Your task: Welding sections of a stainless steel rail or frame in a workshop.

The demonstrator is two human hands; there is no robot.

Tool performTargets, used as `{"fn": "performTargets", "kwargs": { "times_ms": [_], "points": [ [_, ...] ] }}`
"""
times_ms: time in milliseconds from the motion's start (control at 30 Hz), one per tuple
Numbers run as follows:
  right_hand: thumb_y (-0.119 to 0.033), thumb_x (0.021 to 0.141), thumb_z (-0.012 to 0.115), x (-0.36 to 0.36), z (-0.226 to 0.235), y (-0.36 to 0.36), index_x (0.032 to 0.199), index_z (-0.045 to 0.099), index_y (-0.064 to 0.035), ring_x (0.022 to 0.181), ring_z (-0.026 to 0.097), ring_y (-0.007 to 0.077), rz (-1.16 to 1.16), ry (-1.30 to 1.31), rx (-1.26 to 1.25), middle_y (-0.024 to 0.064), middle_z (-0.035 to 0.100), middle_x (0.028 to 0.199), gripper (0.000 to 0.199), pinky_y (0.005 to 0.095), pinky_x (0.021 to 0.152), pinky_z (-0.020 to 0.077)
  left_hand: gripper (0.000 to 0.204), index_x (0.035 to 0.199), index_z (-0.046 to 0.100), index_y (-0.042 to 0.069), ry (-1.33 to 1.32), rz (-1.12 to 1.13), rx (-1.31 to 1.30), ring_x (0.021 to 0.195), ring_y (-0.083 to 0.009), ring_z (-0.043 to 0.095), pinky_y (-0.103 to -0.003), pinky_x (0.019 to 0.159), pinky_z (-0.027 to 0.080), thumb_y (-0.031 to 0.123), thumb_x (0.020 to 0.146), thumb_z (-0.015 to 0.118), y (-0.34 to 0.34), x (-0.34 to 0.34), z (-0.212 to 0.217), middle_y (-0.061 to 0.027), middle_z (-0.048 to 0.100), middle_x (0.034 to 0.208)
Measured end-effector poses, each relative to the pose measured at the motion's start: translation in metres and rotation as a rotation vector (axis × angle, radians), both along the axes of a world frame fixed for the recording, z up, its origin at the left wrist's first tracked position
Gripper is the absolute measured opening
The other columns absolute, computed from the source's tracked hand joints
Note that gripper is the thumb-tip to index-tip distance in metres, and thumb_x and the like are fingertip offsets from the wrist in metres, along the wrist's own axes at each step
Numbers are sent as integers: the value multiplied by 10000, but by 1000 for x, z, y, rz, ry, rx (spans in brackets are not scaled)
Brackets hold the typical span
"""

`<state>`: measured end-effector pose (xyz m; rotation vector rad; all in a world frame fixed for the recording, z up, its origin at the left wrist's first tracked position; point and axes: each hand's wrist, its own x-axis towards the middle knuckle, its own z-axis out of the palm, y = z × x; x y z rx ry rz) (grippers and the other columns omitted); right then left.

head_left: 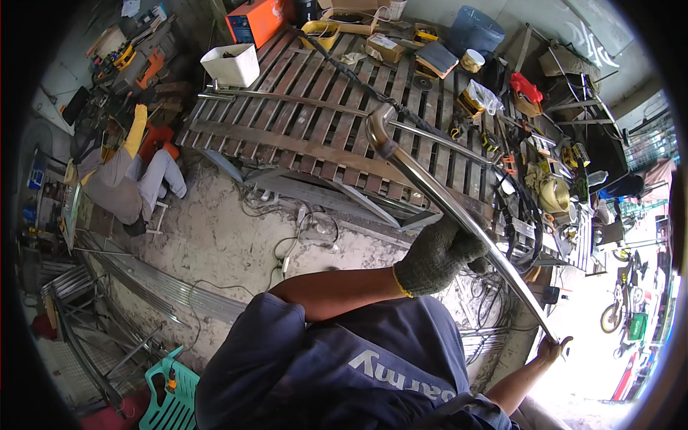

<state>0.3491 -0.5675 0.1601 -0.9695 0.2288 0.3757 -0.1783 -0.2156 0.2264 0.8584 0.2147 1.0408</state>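
Observation:
A long shiny metal pipe (502, 266) with a bent elbow at its far end (375, 130) slants across in front of me. My left hand (438, 256), in a dark grey knitted glove with a yellow cuff edge, is closed around its middle. Bare and at the near right end, my right hand (550, 350) is closed on the same pipe. The pipe's bent end is over the slatted workbench (287, 136). On that bench a thinner metal tube (294, 99) lies lengthwise, partly hidden behind the elbow.
An orange machine (254, 27), a white bucket (231, 66) and a blue bin (476, 30) stand along the bench's back. Tools clutter its right side. Cables (287, 247) trail over the floor. A person (122, 179) sits at left; a green plastic chair (170, 394) is lower left.

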Motion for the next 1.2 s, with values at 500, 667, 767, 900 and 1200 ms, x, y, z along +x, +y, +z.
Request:
{"fn": "performTargets", "kwargs": {
  "times_ms": [500,667,767,900,1200],
  "points": [
    [-83,971,796,80,-69,-40,1072,577,35,801,556,215,-13,427,123,77,538,836,269,375,798,541,336,1014,690,41,440,180,162,698,-150,748,-335,648,580,314,944,872,-4,-3,12,-84,762,787],
    [-66,977,780,73,-63,-33,1100,570,50,802,566,234,-40,466,138,91,549,840,269,397,804,551,269,1053,685,-1,418,162,163,634,-139,740,-297,580,595,182,960,858,-6,-6,12,-96,758,788],
    [-77,987,752,78,-61,-46,1162,531,83,812,555,252,-15,325,73,114,539,866,325,401,785,535,260,1040,687,6,392,114,122,630,-136,735,-296,576,591,190,964,855,-4,-5,12,-87,750,776],
    [-79,986,754,74,-56,-43,1162,534,84,808,557,249,-33,339,83,116,547,868,325,393,782,538,267,1024,693,11,430,113,123,633,-133,733,-296,573,590,224,975,845,-3,-7,15,-81,739,761],
    [-136,972,779,57,-27,-17,1041,566,53,792,558,232,-130,313,85,89,545,815,293,451,862,522,359,911,734,-1,442,240,86,601,-133,720,-304,587,580,333,1039,767,2,-12,17,-80,746,708]
  ]
}}
